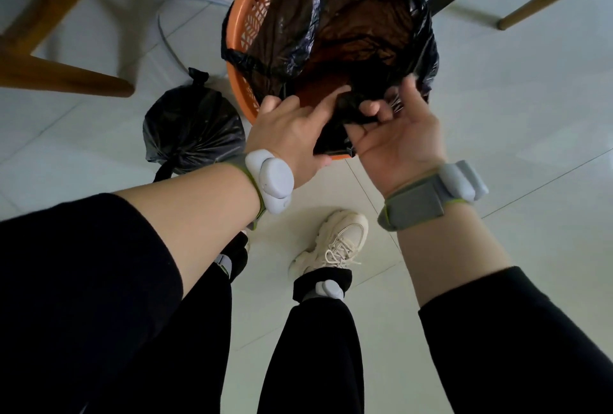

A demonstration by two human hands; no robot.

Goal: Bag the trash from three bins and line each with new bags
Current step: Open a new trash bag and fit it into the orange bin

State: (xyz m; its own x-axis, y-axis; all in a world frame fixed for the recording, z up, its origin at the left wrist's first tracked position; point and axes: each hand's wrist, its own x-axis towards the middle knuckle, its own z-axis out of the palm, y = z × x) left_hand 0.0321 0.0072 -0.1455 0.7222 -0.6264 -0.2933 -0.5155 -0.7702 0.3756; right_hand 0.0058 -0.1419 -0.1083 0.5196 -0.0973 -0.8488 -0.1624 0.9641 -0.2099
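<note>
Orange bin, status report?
Both hands, left and right, grip new bag at orange bin near rim. Tied full bag alongside. Nothing blocking.

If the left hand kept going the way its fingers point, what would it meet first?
The left hand points into the orange bin, so it would probably meet the black liner bag first; depth is unclear.

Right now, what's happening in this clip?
A person is lining a round orange plastic basket bin with a thin black plastic bag. The left hand and right hand both grip the bag's near edge at the rim. The bag is only partly spread. A tied-off black trash bag sits on the floor beside the bin.
</note>
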